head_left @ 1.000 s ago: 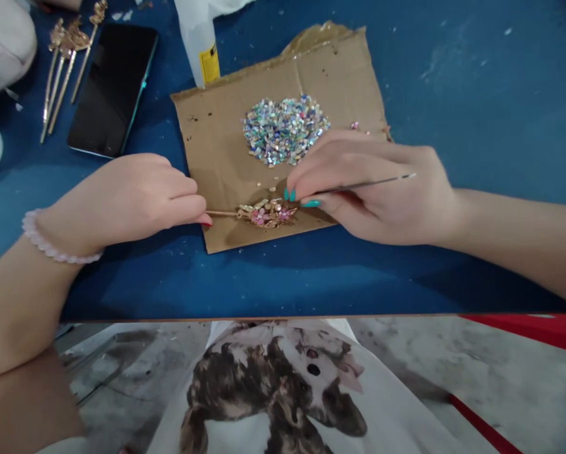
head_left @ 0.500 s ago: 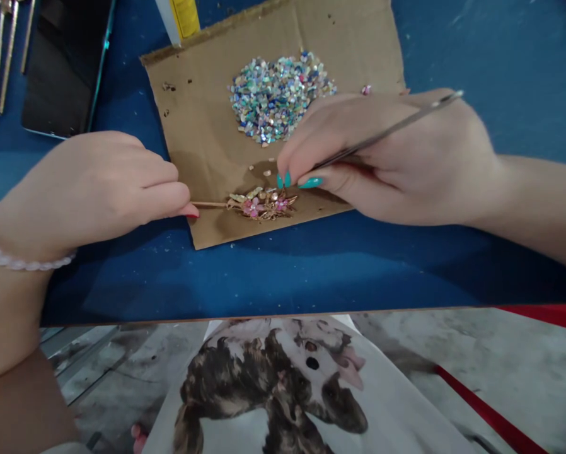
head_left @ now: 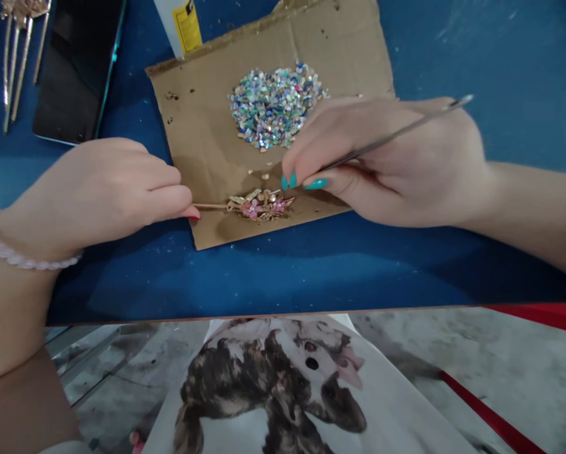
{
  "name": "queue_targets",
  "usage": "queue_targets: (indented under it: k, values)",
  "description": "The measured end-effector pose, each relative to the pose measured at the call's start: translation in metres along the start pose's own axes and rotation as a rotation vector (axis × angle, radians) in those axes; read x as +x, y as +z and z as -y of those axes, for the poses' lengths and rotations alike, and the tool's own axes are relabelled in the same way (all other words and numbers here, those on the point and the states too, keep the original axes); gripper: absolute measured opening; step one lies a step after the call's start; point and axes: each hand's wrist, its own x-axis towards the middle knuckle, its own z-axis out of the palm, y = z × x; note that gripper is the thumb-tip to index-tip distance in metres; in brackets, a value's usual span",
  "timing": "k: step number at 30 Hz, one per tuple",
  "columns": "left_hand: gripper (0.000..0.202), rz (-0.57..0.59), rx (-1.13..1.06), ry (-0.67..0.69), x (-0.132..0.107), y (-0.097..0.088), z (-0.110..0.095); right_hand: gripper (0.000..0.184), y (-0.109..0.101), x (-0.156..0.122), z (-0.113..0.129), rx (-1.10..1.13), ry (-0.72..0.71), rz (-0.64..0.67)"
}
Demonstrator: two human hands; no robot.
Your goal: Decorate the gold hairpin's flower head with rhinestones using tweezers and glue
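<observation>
My left hand (head_left: 127,192) is closed on the thin stem of a gold hairpin (head_left: 259,205) decorated with pink flowers and gold leaves. The ornament end lies over the front edge area of a cardboard sheet (head_left: 202,132). My right hand (head_left: 382,164) pinches a slim metal tool (head_left: 396,133), its rear end pointing up and right. The tool's working tip is hidden by the fingers, which hover just beyond the hairpin's right end. A few pale chips (head_left: 265,176) lie loose between the hairpin and a heap of shiny multicoloured chips (head_left: 273,104).
A white bottle with a yellow label (head_left: 187,28) stands at the cardboard's back left edge. To the left lie a dark phone (head_left: 79,69) and several gold hairpins (head_left: 21,57). The blue table (head_left: 264,277) ends in front of my lap.
My right hand has drawn slightly away from the hairpin's ornament. The view has shifted a little, so the table items appear moved; my left hand keeps its hold.
</observation>
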Motion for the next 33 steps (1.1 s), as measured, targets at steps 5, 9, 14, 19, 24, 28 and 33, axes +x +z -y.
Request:
queue_targets:
  k: [5, 9, 14, 19, 24, 28, 33]
  values:
    - [0.054, -0.024, -0.009, 0.01, 0.0, 0.003, 0.001, 0.011, -0.001, 0.003, 0.004, 0.013, 0.006, 0.052]
    - [0.054, -0.015, 0.0, 0.021, 0.001, 0.002, 0.001, 0.011, 0.0, 0.004, 0.005, 0.001, 0.005, 0.043]
    - [0.055, -0.018, 0.011, 0.021, 0.001, 0.002, 0.002, 0.014, 0.001, 0.004, 0.009, -0.097, -0.059, 0.04]
    - [0.057, -0.03, -0.003, 0.043, 0.002, 0.002, 0.002, 0.016, -0.003, 0.004, 0.011, -0.176, -0.155, 0.08]
    - [0.065, 0.045, -0.032, 0.012, 0.004, -0.001, 0.001, 0.016, -0.005, 0.002, 0.005, -0.235, -0.267, 0.087]
    - [0.059, 0.008, -0.023, 0.042, 0.003, -0.001, 0.001, 0.016, -0.004, 0.001, 0.002, -0.229, -0.27, 0.067]
    - [0.06, 0.046, -0.113, -0.027, 0.005, 0.0, 0.001, 0.018, -0.003, 0.004, 0.004, -0.115, -0.163, -0.018]
